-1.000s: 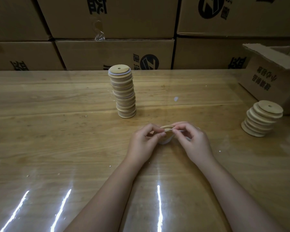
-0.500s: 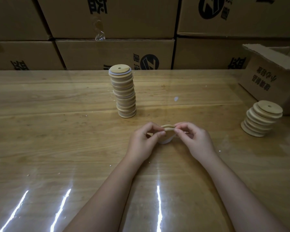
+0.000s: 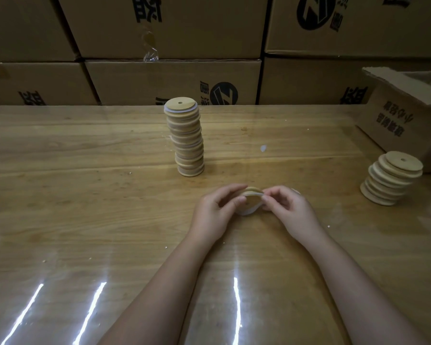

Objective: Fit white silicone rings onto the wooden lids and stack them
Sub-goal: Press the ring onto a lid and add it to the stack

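Both hands hold one round wooden lid [image 3: 252,199] just above the table, tilted toward me. My left hand [image 3: 215,211] grips its left edge. My right hand [image 3: 288,210] pinches the right edge, where a white silicone ring [image 3: 246,211] wraps the lid and shows along its lower rim. A tall stack of ringed lids [image 3: 187,139] stands beyond my hands, leaning slightly. At the right, a shorter slanted stack of bare wooden lids [image 3: 393,181] rests on the table.
The wooden table [image 3: 85,195] has a glossy clear cover with light streaks near me. An open cardboard box [image 3: 406,118] sits at the far right. Stacked cartons [image 3: 172,78] form a wall behind the table. A small white scrap [image 3: 263,148] lies mid-table.
The hands stay in the same spot. The lid has tilted a little more toward me, and my right fingers have shifted along its right edge over the ring.
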`<state>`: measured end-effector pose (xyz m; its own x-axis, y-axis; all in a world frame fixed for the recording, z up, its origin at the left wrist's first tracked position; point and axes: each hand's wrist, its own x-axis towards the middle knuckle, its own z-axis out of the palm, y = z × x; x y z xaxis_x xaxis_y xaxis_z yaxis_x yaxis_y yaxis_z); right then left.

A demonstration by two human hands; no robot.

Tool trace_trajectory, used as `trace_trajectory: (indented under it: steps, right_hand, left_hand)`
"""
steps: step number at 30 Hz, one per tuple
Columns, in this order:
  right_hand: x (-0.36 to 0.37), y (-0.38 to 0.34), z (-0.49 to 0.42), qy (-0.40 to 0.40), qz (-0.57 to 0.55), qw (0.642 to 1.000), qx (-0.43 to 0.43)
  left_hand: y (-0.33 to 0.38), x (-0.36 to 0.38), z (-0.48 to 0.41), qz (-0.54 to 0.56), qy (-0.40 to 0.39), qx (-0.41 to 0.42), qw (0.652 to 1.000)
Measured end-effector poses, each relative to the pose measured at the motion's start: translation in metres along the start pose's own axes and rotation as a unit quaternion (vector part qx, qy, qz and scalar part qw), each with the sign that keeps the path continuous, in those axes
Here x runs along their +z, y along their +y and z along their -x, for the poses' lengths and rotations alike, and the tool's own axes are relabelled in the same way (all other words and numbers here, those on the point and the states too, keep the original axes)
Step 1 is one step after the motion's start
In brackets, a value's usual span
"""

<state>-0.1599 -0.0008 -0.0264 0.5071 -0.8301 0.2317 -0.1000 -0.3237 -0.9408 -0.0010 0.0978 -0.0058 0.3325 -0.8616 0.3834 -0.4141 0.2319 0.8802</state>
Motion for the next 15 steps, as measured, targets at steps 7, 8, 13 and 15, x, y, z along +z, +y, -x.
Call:
trace_trajectory:
  steps: [7,8,13,15]
  right_hand:
    - [0.008,-0.014,0.004,0.023,0.022,0.997,-0.065]
    - [0.008,-0.016,0.004,0.025,0.041,0.996,-0.082]
    - [0.011,-0.025,0.008,0.054,0.173,0.962,-0.204]
    - [0.011,-0.026,0.009,0.065,0.183,0.957,-0.217]
  left_hand:
    - [0.002,0.002,0.001,-0.015,0.01,0.022,1.0]
    - [0.002,0.003,0.002,-0.038,0.003,0.044,0.998]
    - [0.0,0.005,0.001,-0.116,0.01,0.092,0.989]
    - [-0.001,0.005,0.0,-0.151,0.029,0.105,0.983]
